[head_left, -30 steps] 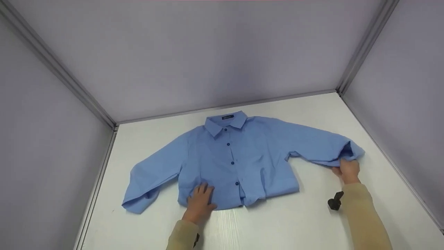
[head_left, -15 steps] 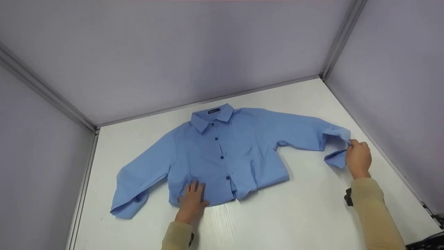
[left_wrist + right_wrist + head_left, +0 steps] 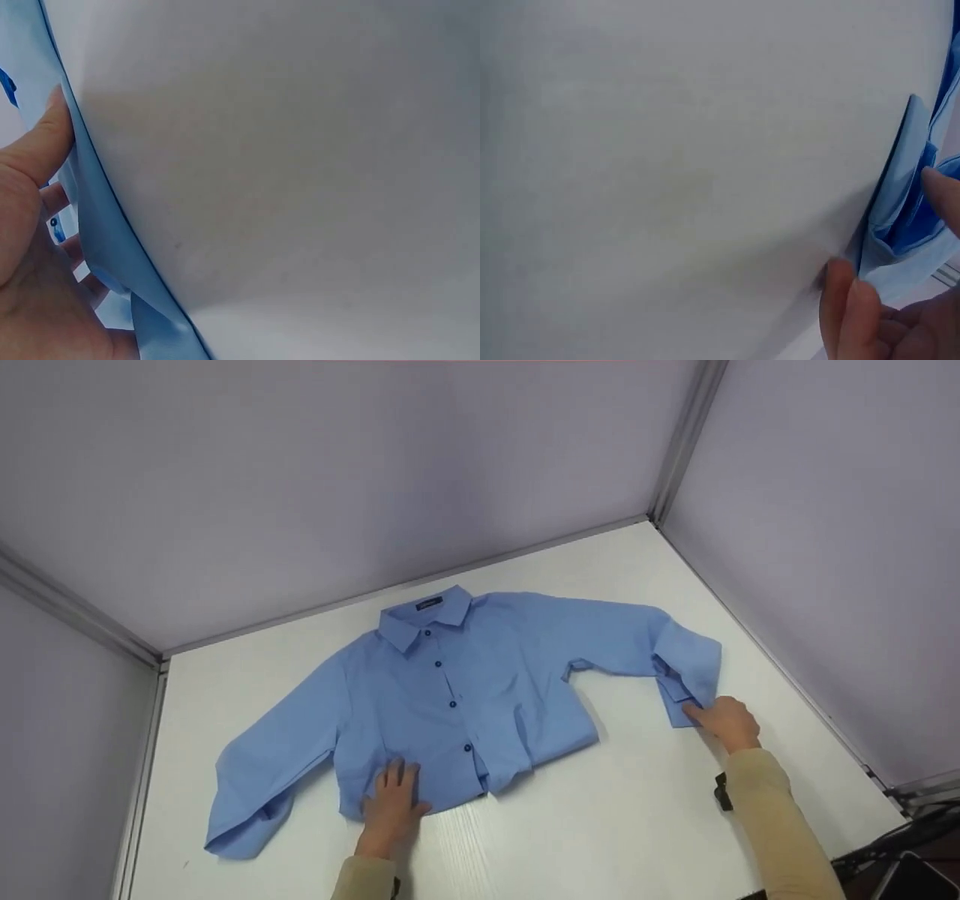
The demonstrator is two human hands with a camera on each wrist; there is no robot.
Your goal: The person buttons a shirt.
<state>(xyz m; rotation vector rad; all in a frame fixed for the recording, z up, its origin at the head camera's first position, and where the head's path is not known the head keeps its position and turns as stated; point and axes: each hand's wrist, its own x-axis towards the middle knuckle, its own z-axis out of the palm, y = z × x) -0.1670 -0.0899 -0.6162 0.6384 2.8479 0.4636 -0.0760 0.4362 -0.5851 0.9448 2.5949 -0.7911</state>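
A blue button-up shirt (image 3: 525, 652) lies front up, collar toward the back wall and lower part folded under. My left hand (image 3: 388, 810) rests on its lower left front with fingers spread. In the left wrist view, that hand (image 3: 34, 255) has its thumb along the shirt's edge (image 3: 112, 225). At the right, my right hand (image 3: 729, 724) pinches the cuff end of the bent right sleeve (image 3: 694, 656). The right wrist view has the hand's (image 3: 900, 322) thumb at the cuff opening and its fingers outside the cuff (image 3: 900, 169).
The other sleeve (image 3: 262, 765) slants down to the left, its cuff turned back. Pale walls (image 3: 337, 472) with grey metal rails enclose the white table (image 3: 585, 825) at the back and sides. Black cables and a dark object (image 3: 915, 877) are at the lower right corner.
My right hand has moved the right cuff outward, then down and inward, so the sleeve end now bends toward me. The left hand stays on the shirt. The head view has turned right.
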